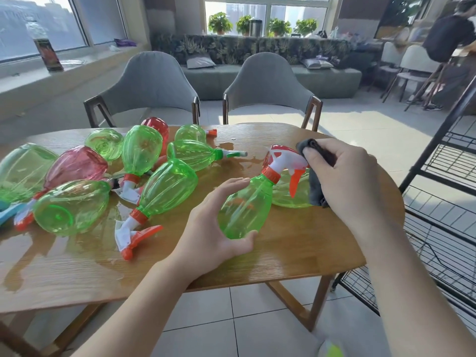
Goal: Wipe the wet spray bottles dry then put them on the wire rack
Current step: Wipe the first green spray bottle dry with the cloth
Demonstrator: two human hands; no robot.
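**A:** ok so where's the bottle being wiped?

**B:** It's the green spray bottle (244,210) near the front right of the desk (296,248), tilted, orange collar and white-and-orange trigger head pointing up and away. The left hand (213,228) cups its body, thumb under the base end and fingers curved over the top. Looks like a loose grip, I can't tell how tightly it's wrapped.

**A:** and the other hand?

**B:** The right hand (345,176) is clenched around a dark grey cloth (319,171), bunched up right against the trigger head. Part of the cloth hangs down below the hand.

**A:** anything right behind it?

**B:** Yeah, another green bottle (288,194) lies just behind, mostly hidden by the held one and the cloth, plus a red one (277,150) peeking out beyond that.

**A:** rest of the desk?

**B:** A whole pile of bottles (144,173) on the left half, mostly green, a couple of red-pink ones, all on their sides and touching each other. There are puddles of water (231,148) around them.

**A:** rack?

**B:** The black wire rack (443,161) stands on the floor just off the desk's right edge. Two grey chairs (152,86) sit on the far side.
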